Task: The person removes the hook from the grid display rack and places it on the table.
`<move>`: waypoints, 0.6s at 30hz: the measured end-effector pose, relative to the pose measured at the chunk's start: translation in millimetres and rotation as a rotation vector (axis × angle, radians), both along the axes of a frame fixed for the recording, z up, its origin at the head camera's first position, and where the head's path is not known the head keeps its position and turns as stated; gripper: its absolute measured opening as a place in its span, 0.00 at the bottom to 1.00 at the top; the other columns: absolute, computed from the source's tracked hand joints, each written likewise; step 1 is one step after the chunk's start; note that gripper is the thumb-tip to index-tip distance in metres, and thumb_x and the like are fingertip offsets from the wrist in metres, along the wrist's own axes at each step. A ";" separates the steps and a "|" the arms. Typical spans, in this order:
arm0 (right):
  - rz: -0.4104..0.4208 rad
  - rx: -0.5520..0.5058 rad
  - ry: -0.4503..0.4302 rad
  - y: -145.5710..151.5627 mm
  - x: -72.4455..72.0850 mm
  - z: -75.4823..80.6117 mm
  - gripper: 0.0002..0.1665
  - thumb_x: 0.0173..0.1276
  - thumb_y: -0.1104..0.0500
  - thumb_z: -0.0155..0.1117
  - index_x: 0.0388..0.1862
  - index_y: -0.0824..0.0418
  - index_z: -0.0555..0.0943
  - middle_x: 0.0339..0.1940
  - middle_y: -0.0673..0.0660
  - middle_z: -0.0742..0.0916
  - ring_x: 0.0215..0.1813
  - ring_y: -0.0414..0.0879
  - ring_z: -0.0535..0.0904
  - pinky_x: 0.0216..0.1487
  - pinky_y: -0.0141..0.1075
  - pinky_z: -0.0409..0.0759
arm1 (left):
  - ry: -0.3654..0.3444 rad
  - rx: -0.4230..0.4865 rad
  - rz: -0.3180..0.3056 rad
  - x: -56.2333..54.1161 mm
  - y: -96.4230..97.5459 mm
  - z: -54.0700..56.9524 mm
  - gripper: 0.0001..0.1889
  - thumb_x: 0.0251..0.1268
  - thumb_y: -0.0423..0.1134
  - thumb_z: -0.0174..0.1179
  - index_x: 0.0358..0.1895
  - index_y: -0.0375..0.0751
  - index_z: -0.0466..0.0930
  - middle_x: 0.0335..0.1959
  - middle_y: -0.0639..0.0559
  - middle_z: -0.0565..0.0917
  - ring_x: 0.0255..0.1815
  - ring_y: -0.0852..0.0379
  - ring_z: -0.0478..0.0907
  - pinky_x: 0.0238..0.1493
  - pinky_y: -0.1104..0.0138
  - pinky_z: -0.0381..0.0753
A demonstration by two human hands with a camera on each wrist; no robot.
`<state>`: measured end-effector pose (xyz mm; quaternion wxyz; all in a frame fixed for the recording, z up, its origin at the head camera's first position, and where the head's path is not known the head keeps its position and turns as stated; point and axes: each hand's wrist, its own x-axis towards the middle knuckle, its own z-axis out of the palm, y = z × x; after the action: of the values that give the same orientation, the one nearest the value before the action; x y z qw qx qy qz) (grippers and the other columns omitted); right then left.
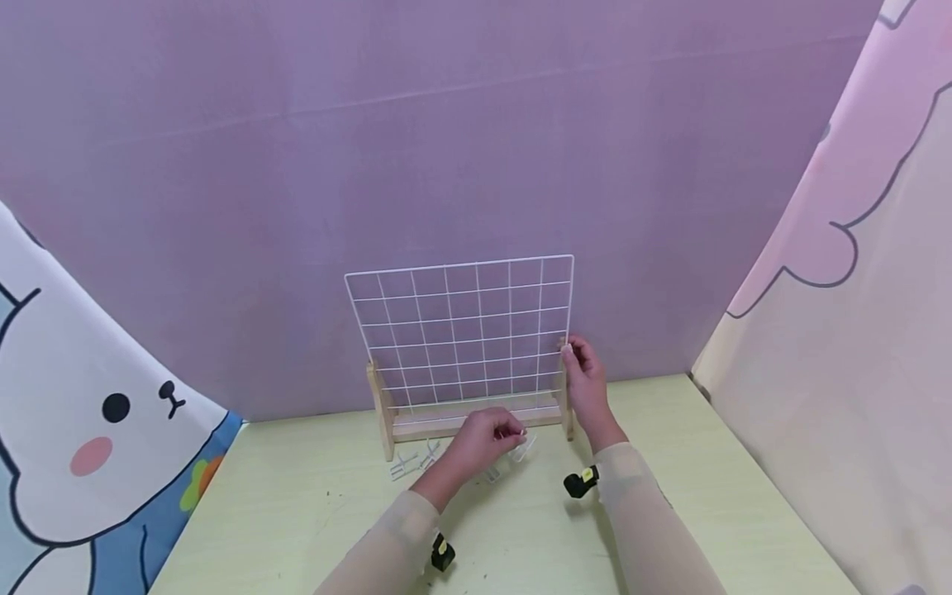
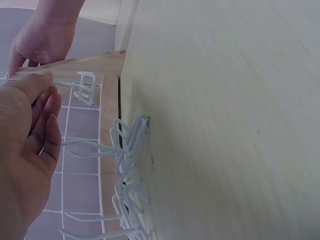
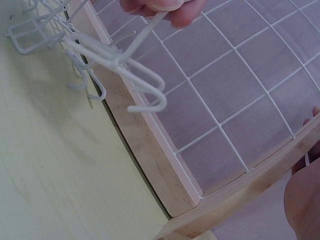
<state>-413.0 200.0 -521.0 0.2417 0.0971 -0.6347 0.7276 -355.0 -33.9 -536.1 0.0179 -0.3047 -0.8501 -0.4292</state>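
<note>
A white wire grid panel (image 1: 461,330) stands upright in a wooden stand (image 1: 381,413) near the back of the table. In front of its lower edge, my left hand (image 1: 487,438) pinches the stem of a white wire hook (image 3: 117,62) between thumb and fingertips. The hook's looped back end (image 2: 87,89) points away from the fingers. At the stand's right side, my right hand (image 1: 587,384) grips the upper end of the wooden post, beside the grid's edge; part of its fingers is hidden behind. Several more white wire hooks (image 2: 127,150) lie on the table below the left hand.
The pale wooden-look table (image 1: 297,512) runs up to a purple backdrop (image 1: 446,149). A cartoon-printed cloth (image 1: 82,397) hangs on the left, and a pink and cream cloth (image 1: 840,372) on the right. Black wrist cameras (image 1: 580,482) sit at both sleeves.
</note>
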 end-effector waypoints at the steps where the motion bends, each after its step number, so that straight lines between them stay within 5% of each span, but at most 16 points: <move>1: 0.001 -0.004 0.004 0.0 -0.4 -0.1 0.19 0.90 0.61 0.56 0.68 0.75 0.75 0.64 0.74 0.81 0.67 0.64 0.76 0.66 0.29 0.78 | -0.007 -0.002 0.001 0.1 0.0 -0.6 0.02 0.73 0.34 0.75 0.42 0.46 0.92 0.36 0.62 0.86 0.37 0.66 0.81 0.41 0.71 0.87; 18: 0.022 0.013 -0.006 2.4 1.4 1.4 0.20 0.91 0.60 0.56 0.70 0.73 0.75 0.67 0.74 0.81 0.70 0.64 0.75 0.68 0.28 0.77 | -0.030 -0.007 -0.005 3.4 1.6 -14.4 0.03 0.74 0.33 0.75 0.41 0.47 0.92 0.36 0.63 0.86 0.36 0.68 0.81 0.41 0.71 0.87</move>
<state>-411.6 202.4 -519.5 0.2311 0.1037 -0.6389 0.7264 -351.6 -32.4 -550.6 0.0028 -0.3005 -0.8510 -0.4307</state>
